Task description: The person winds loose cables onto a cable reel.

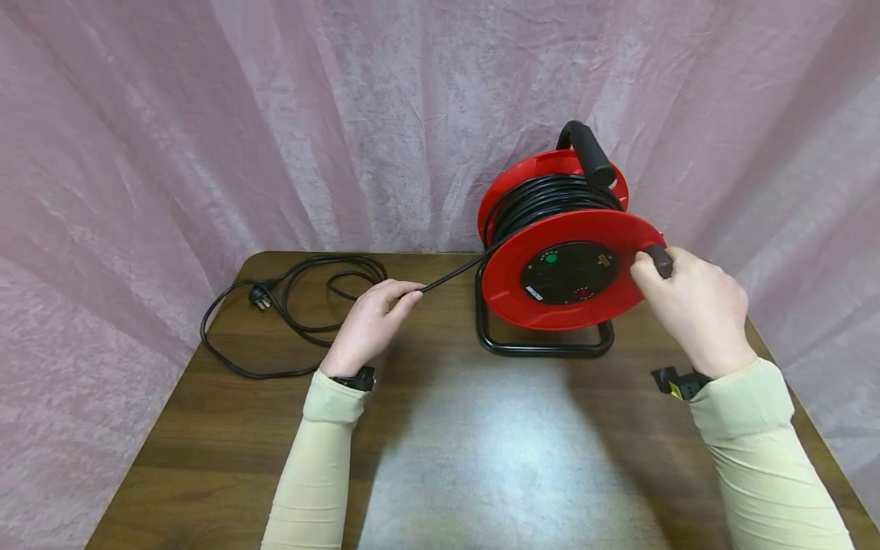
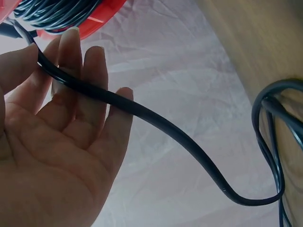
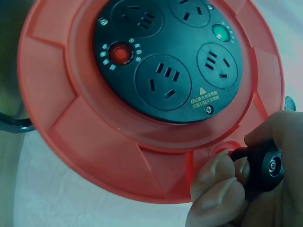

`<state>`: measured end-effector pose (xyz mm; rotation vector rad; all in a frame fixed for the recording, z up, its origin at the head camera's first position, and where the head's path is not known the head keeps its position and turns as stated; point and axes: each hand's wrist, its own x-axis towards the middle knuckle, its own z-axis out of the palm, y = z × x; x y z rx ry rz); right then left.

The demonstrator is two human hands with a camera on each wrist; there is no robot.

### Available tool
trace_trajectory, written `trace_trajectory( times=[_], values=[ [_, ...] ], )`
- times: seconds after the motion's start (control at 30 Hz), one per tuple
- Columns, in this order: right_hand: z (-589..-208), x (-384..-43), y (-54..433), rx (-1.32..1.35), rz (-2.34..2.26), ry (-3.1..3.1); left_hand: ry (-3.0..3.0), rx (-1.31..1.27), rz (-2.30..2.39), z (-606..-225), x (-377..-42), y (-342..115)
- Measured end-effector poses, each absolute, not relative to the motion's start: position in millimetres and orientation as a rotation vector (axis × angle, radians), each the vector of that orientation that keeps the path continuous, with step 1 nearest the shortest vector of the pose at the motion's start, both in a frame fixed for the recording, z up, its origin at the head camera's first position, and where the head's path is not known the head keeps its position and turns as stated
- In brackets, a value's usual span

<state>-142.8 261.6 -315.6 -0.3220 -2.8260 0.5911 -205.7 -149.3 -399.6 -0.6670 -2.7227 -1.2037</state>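
A red cable reel (image 1: 571,267) stands on a black tube frame (image 1: 543,350), with black cable wound between its two discs. My right hand (image 1: 701,305) grips the reel's black crank knob (image 1: 658,261) at the right rim of the front disc; in the right wrist view the fingers curl round the knob (image 3: 265,165). My left hand (image 1: 374,317) pinches the black power cable (image 1: 454,273) left of the reel, thumb against fingers. In the left wrist view the cable (image 2: 161,124) crosses the extended fingers. It runs taut from fingertips to reel and hangs slack behind the hand.
Loose cable loops (image 1: 296,328) lie on the left of the wooden table (image 1: 206,466), the three-pin plug (image 1: 260,295) among them. A black carrying handle (image 1: 587,153) tops the reel. Sockets and a red switch (image 3: 120,53) sit on its panel. A pink curtain (image 1: 385,114) hangs behind the table.
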Motion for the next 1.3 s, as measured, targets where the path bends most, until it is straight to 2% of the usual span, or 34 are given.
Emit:
trace_trajectory(
  times=[0.6, 1.03, 1.3],
  values=[
    [-329.8, -137.8, 265.9, -0.358, 0.62, -2.81, -2.694, -0.725, -1.12, -398.3, -202.5, -144.2],
    [-335.1, -136.4, 270.7, -0.345, 0.599, -2.857, -2.646, -0.618, -0.864, -403.8, -204.0, -140.7],
    [-334.1, -138.5, 272.9, -0.335, 0.586, -2.876, -2.795, -0.597, -0.766, -399.6, -222.3, -150.8]
  ],
)
